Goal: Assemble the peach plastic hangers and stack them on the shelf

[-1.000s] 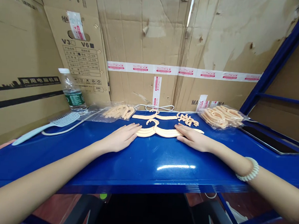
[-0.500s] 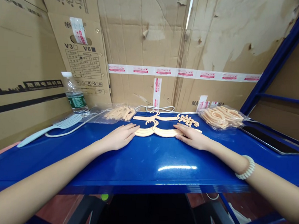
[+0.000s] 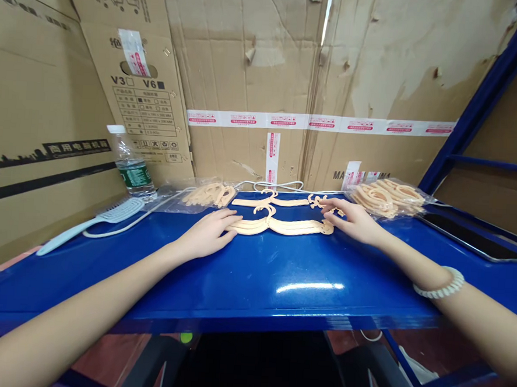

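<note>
Beige clothes hangers (image 3: 291,226), apparently stacked, lie on the blue table with their hooks pointing away from me. My left hand (image 3: 212,233) holds their left end, the fingers behind it and the thumb in front. Fingers apart, my right hand (image 3: 355,223) is over a pile of small beige parts (image 3: 317,201) and partly covers it. Its thumb is close to the hangers' right end. Behind the stack, another beige hanger (image 3: 290,202) lies with its hook turned up.
A clear bag of beige parts (image 3: 210,194) lies at the left, and another plastic bag (image 3: 387,198) at the right. A hairbrush (image 3: 119,210), a water bottle (image 3: 132,171) and a dark tablet or phone (image 3: 472,237) are at the sides. Cardboard (image 3: 247,88) stands behind.
My right hand has left the hangers' right end and moved right and slightly back, over the small parts. My left hand has stayed at the left end.
</note>
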Tool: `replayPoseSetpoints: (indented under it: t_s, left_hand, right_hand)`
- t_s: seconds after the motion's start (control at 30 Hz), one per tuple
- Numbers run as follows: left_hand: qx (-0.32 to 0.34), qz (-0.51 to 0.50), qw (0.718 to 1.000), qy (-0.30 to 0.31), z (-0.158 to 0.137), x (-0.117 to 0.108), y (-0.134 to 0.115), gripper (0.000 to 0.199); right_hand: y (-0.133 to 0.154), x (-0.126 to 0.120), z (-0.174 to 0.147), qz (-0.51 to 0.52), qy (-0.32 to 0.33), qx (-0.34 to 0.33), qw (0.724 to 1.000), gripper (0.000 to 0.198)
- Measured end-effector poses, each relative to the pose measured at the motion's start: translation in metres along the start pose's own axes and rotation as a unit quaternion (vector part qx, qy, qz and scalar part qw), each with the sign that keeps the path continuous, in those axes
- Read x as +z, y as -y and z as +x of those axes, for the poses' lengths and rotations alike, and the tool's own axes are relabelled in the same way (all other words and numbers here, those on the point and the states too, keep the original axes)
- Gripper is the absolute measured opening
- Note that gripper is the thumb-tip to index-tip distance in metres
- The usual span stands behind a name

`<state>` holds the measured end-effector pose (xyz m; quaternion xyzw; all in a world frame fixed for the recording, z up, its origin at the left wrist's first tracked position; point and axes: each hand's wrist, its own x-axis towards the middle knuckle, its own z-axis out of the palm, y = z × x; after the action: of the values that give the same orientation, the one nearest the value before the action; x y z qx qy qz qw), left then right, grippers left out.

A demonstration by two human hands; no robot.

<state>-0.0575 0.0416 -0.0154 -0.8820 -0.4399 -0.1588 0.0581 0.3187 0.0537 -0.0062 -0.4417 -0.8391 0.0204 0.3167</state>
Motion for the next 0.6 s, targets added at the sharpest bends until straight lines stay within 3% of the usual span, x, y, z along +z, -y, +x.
replayPoseSetpoints:
  t_s: [0.13,0.6]
  left_hand:
    - [0.005,0.001,1.000,0.000,-0.0003,-0.0023,-0.0019,0.045]
    - [0.014,0.002,1.000,-0.008,-0.0010,-0.0011,-0.0025,0.040]
  right_hand:
    - [0.0033,0.0041,0.0002,-0.003,0.024,-0.037,0.999,0.031]
    - [0.0025,0.0058,-0.0007,-0.005,0.027,-0.031,0.999,0.028]
